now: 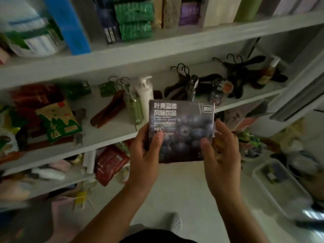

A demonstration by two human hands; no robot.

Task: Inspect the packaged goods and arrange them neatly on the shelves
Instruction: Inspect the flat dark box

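A dark blueberry drink box (182, 127) with white lettering is held upright in front of the white shelves (122, 55), its printed face toward me. My left hand (145, 153) grips its lower left edge, thumb across the front. My right hand (220, 151) holds the lower right edge, thumb on the front and fingers behind. On the upper shelf stand green packets (135, 20), dark boxes (108, 25) and a blue package (68, 25). The middle shelf carries red and green snack bags (57, 121), pump bottles (142, 99) and black hangers (184, 81).
A lower shelf holds a red pouch (110, 163) and pale items. A white bin (280, 183) sits on the tiled floor at right among loose goods. My shoe (176, 223) shows below. A slanted white frame (301, 95) stands at right.
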